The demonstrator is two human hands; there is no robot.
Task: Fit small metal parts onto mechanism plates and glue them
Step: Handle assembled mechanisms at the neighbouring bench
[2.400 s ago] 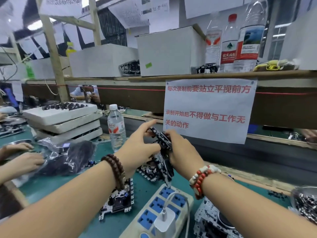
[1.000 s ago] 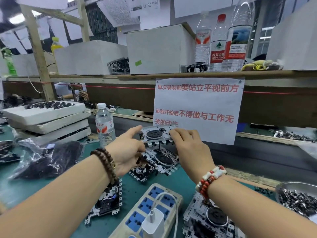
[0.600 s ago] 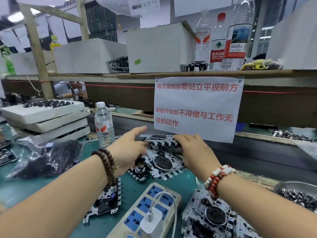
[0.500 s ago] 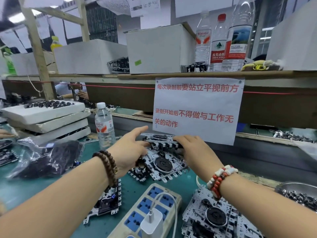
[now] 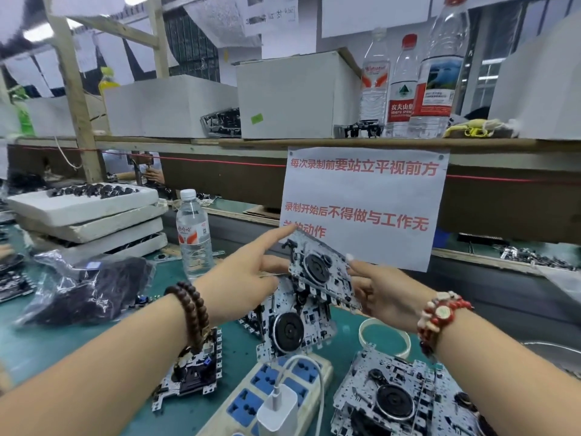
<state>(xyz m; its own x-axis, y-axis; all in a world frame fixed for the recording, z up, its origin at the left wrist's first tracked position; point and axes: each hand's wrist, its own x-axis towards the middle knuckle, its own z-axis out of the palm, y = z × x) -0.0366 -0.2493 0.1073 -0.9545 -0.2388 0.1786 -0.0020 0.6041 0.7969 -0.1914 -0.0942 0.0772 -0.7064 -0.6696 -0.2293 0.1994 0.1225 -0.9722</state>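
Observation:
I hold a metal mechanism plate point(image 5: 320, 272) with a black round wheel tilted up above the bench, its face toward me. My left hand point(image 5: 242, 275) pinches its left edge, the index finger stretched out past the plate's top corner. My right hand point(image 5: 380, 294) grips the plate's right edge from behind, with the thumb on the front. Below it a second plate point(image 5: 292, 328) with a black wheel leans on other plates on the green bench top point(image 5: 47, 341). Another plate point(image 5: 393, 401) lies at the lower right, and one point(image 5: 191, 376) lies under my left forearm.
A white power strip point(image 5: 267, 398) with a plugged charger lies in front. A water bottle point(image 5: 193, 234), a black-filled plastic bag point(image 5: 91, 287), stacked white foam trays point(image 5: 91, 215) stand left. A tape ring point(image 5: 385, 338) and metal bowl point(image 5: 556, 354) sit right. A paper notice point(image 5: 361, 202) hangs ahead.
The plate, held flat just above the pile half a second ago, is lifted and tipped upright so that its wheel face shows. Both hands rose with it.

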